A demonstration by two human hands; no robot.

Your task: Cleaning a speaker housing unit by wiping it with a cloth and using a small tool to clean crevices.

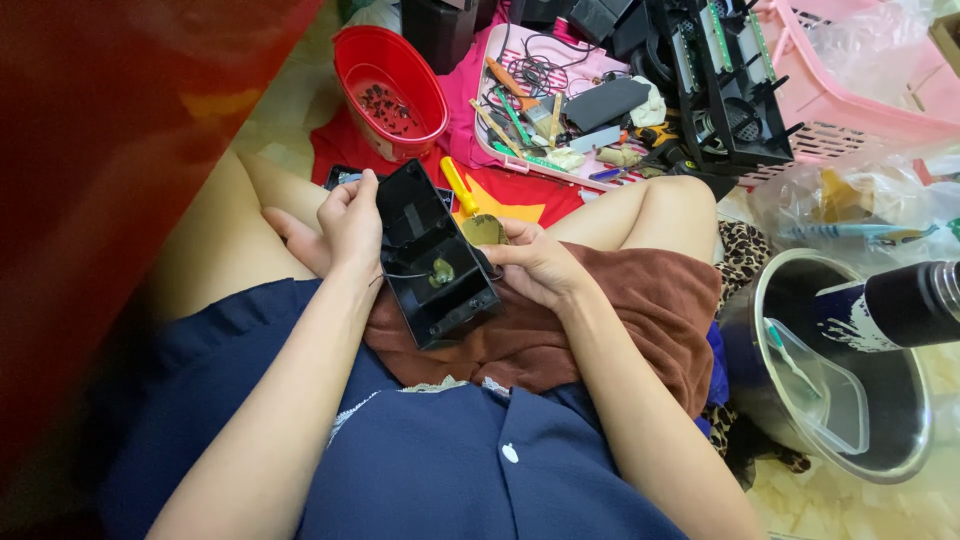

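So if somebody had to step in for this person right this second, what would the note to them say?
Left hand: grips the upper left edge of the open black plastic casing, tilted on the lap over a brown cloth.
Right hand: at the casing's right side, fingers by a small round greenish part.
A thin black wire and a small part sit inside the casing.
A yellow-handled screwdriver lies just beyond it; small dark screws are in the red bowl; more tools in the pink tray.
Done: casing open, screws apparently out. Left: the inside parts remain in place.
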